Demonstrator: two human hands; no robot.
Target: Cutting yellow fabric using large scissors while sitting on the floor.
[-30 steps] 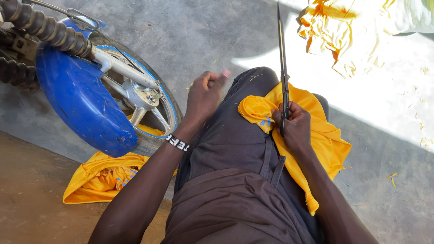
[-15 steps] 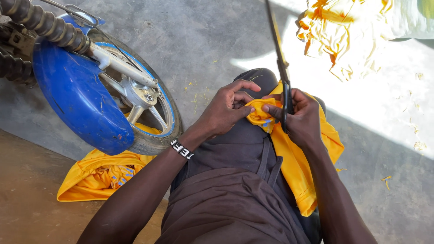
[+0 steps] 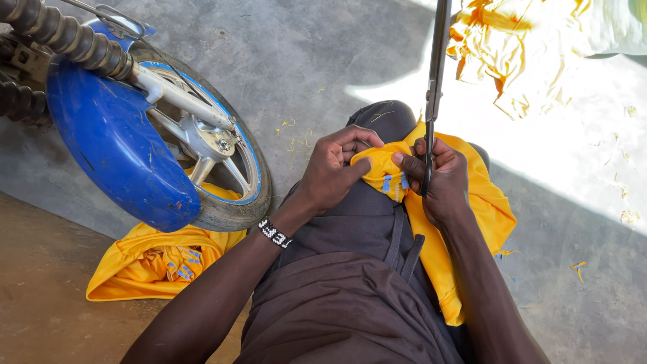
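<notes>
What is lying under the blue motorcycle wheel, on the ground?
A folded yellow cloth with small blue marks lies on the ground, partly under the tyre and blue mudguard. How far it reaches beneath the wheel is hidden by the tyre.

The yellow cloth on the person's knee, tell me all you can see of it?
The yellow cloth looks soft and thin, with small blue marks near its bunched top. It drapes over the raised knee of the dark trousers and hangs down one side. The left hand pinches the bunched part; the right hand grips it too, along with long scissors.
</notes>
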